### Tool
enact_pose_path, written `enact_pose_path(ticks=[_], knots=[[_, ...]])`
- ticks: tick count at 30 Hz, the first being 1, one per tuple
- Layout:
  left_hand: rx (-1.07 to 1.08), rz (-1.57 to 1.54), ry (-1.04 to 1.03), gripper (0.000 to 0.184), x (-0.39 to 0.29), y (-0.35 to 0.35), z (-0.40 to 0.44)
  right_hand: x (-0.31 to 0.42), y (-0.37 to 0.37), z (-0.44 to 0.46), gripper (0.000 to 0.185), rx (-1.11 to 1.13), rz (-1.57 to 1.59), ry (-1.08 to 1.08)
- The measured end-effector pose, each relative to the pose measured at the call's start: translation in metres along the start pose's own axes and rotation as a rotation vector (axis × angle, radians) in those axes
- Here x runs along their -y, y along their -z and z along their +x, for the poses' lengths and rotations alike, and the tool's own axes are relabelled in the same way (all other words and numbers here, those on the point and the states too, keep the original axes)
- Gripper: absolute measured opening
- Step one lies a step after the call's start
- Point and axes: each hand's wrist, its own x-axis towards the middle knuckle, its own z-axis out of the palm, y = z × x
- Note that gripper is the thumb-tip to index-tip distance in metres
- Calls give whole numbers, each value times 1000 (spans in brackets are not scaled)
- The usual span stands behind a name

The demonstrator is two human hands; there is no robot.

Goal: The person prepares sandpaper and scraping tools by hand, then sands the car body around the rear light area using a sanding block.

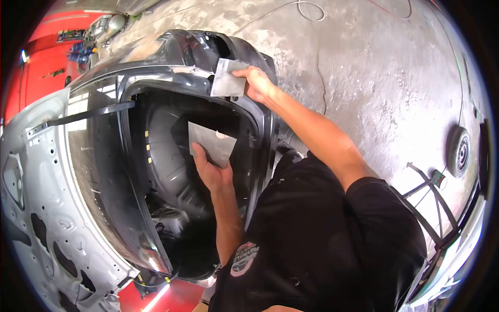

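Note:
My left hand [212,169] is closed on a thin, flat grey putty spreader [208,143], held over the open trunk. A small pale dab of paste [222,135] sits near that spreader's far edge. My right hand [255,82] pinches a second flat grey putty spreader [225,83] at its edge. This one is over the dark car body [171,78] at the trunk's rear corner, close to a pale patch [191,70] on the panel. Whether its edge touches the panel, I cannot tell.
The raised, unpainted trunk lid [36,177] stands at left, with a dark strut [88,113] across to the body. A black metal stand [436,208] and a wheel [459,152] are on the concrete floor [364,67] at right. A hose [312,11] lies farther off.

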Motion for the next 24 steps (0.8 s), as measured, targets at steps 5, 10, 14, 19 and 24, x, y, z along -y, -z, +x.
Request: enact_pose_path(ticks=[5, 10, 14, 19, 24], knots=[[19, -16, 12, 42, -1, -2, -6, -10, 10, 18, 23, 76, 44, -25], [32, -11, 12, 43, 1, -4, -10, -10, -3, 14, 28, 92, 10, -73], [20, -22, 9, 43, 1, -5, -13, -14, -8, 16, 29, 85, 9, -127], [-33, -40, -1, 43, 1, -6, -18, -14, -17, 8, 28, 44, 52, -147], [-57, -47, -20, 44, 3, -1, -18, -15, -6, 15, 27, 43, 106, -127]])
